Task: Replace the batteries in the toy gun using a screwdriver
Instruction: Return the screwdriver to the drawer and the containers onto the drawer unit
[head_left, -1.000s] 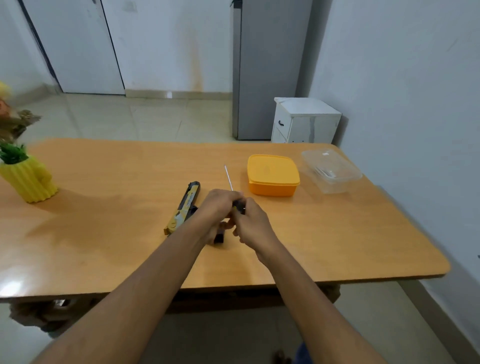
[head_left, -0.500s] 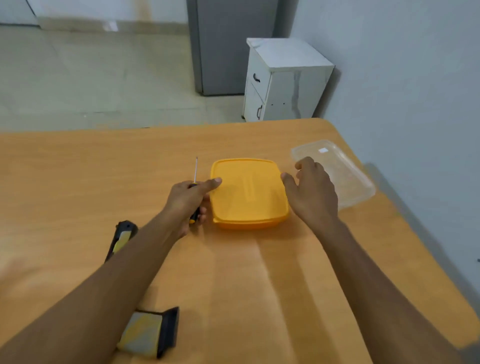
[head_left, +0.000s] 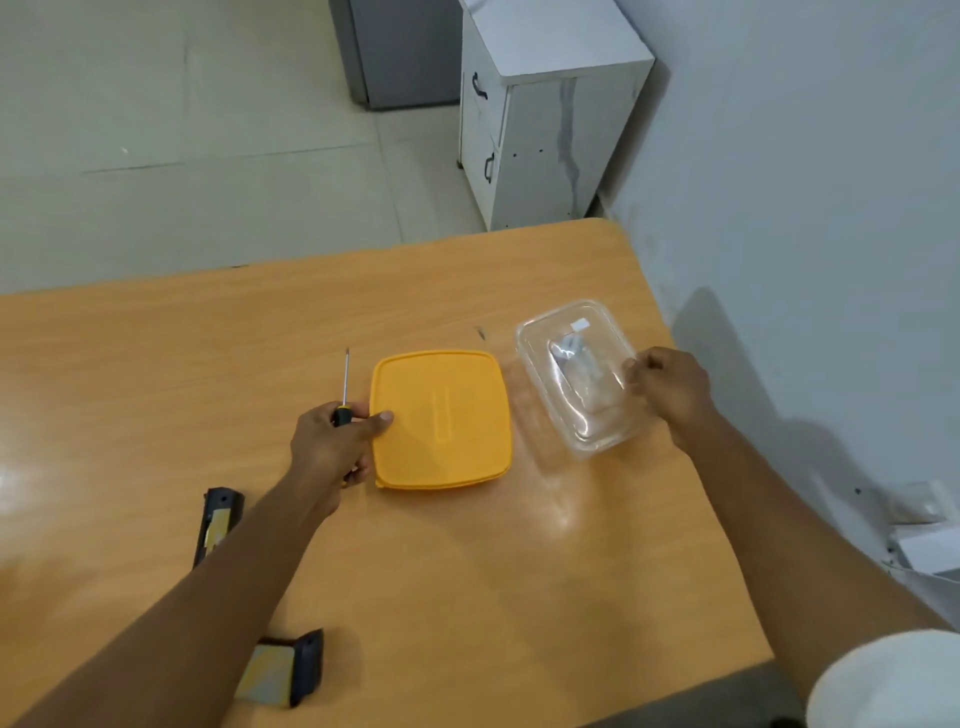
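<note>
My left hand (head_left: 335, 447) grips a screwdriver (head_left: 344, 382) by its black and yellow handle, the thin shaft pointing away from me; its thumb rests on the left edge of the orange lidded box (head_left: 441, 418). My right hand (head_left: 670, 389) pinches the right rim of a clear plastic container (head_left: 576, 376), which is tilted, with small pale items inside it. The black and yellow toy gun (head_left: 215, 525) lies at the near left, partly hidden under my left forearm; its grip end (head_left: 283, 667) shows near the table's front edge.
The wooden table (head_left: 467, 571) ends just right of the clear container, close to a grey wall. A white cabinet (head_left: 540, 109) stands on the floor beyond the far edge. A white rounded object (head_left: 883, 680) fills the bottom right corner.
My right hand has moved from the orange box's right edge to the clear container and taken its rim, tilting it. My left hand keeps the screwdriver beside the orange box. My view has shifted right.
</note>
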